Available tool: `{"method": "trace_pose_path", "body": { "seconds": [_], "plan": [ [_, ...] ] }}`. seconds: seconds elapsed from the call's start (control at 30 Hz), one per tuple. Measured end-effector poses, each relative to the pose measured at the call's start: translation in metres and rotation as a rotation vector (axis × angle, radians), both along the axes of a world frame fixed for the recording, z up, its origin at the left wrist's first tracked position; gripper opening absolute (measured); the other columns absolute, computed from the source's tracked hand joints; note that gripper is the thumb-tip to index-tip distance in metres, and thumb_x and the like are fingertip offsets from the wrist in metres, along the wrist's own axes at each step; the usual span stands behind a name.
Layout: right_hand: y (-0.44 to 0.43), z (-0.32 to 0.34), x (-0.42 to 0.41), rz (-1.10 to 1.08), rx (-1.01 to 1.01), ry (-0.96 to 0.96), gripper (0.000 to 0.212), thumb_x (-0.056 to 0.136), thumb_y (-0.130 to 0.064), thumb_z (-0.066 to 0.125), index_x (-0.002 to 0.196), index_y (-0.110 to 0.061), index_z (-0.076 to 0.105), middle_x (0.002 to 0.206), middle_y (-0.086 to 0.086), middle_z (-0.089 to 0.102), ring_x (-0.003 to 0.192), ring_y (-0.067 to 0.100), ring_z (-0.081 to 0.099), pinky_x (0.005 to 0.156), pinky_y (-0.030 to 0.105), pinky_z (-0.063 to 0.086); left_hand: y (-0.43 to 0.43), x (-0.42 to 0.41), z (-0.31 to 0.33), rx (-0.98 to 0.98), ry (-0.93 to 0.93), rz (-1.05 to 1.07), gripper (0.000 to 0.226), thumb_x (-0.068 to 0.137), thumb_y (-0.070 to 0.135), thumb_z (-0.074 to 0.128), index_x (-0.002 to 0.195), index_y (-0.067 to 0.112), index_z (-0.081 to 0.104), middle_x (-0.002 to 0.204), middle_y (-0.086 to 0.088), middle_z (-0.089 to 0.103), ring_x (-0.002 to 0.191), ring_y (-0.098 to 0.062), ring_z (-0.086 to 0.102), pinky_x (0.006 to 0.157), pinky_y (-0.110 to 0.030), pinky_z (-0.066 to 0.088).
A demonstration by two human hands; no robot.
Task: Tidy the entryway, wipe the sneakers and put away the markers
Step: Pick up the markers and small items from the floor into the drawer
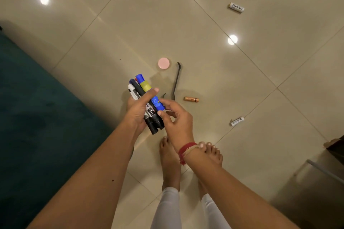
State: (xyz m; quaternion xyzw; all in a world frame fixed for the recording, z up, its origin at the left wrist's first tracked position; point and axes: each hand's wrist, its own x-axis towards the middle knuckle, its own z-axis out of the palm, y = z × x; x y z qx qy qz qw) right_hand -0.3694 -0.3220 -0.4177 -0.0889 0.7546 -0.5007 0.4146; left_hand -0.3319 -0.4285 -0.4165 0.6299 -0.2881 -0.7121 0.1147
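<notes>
left hand (pixel 136 112) grips marker bundle (pixel 147 104) | right hand (pixel 176 117) pinches blue marker (pixel 157 103) in it | hands close together | pink lid (pixel 164 63), batteries on floor (pixel 204 42)

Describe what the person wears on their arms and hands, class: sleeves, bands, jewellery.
The left forearm and right forearm are bare, with no sleeves in view. Round the right wrist sits a red thread band with a paler tan strand and a frayed red tail. Neither the left hand nor the right hand shows a ring or glove.
</notes>
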Motion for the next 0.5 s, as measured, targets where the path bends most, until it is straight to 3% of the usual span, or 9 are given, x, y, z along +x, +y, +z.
{"method": "trace_pose_path", "body": {
  "seconds": [0.13,0.2,0.27,0.37,0.5],
  "plan": [
    [0.003,-0.002,-0.001,0.097,-0.039,-0.013,0.029,0.081,-0.009,0.065,0.109,-0.018,0.068,0.106,-0.005,0.070,0.097,0.010,0.063,0.088,0.025,0.049,-0.004,0.005,-0.005,-0.006,-0.030,-0.029,0.007,0.061,0.010,0.061,0.065,0.015,0.058,0.060,-0.001,0.057,0.051,-0.015,0.054,0.055,-0.029,0.050],
    [-0.001,0.001,-0.008,0.079,-0.096,-0.117,0.019,0.084,-0.009,0.065,0.103,-0.011,0.070,0.098,-0.002,0.071,0.090,0.007,0.064,0.084,0.023,0.050,-0.007,0.005,-0.005,-0.004,-0.025,-0.016,0.008,0.060,0.010,0.059,0.062,0.018,0.060,0.058,0.002,0.059,0.050,-0.014,0.054,0.053,-0.027,0.049],
    [-0.008,-0.005,-0.024,0.007,-0.097,-0.098,0.008,0.087,-0.010,0.062,0.091,-0.008,0.069,0.082,0.001,0.069,0.076,0.006,0.059,0.074,0.022,0.048,-0.012,0.006,-0.008,0.004,-0.014,-0.003,0.010,0.065,0.009,0.061,0.070,0.016,0.058,0.057,0.003,0.061,0.051,-0.014,0.056,0.056,-0.027,0.049],
    [-0.028,-0.032,-0.058,0.005,0.023,0.137,0.010,0.087,-0.009,0.057,0.091,-0.011,0.066,0.081,0.003,0.064,0.070,0.010,0.057,0.071,0.024,0.048,-0.023,0.012,-0.016,0.054,0.019,-0.015,0.013,0.064,0.009,0.059,0.076,0.015,0.058,0.060,0.003,0.062,0.055,-0.014,0.058,0.060,-0.028,0.049],
    [-0.073,-0.071,-0.098,0.424,0.196,0.543,0.039,0.083,-0.011,0.059,0.122,-0.014,0.056,0.117,0.009,0.052,0.103,0.029,0.053,0.091,0.037,0.044,-0.034,0.015,-0.030,0.102,0.077,-0.027,0.021,0.061,0.009,0.055,0.080,0.015,0.061,0.069,0.002,0.060,0.061,-0.013,0.059,0.062,-0.027,0.051]
  ]
}}
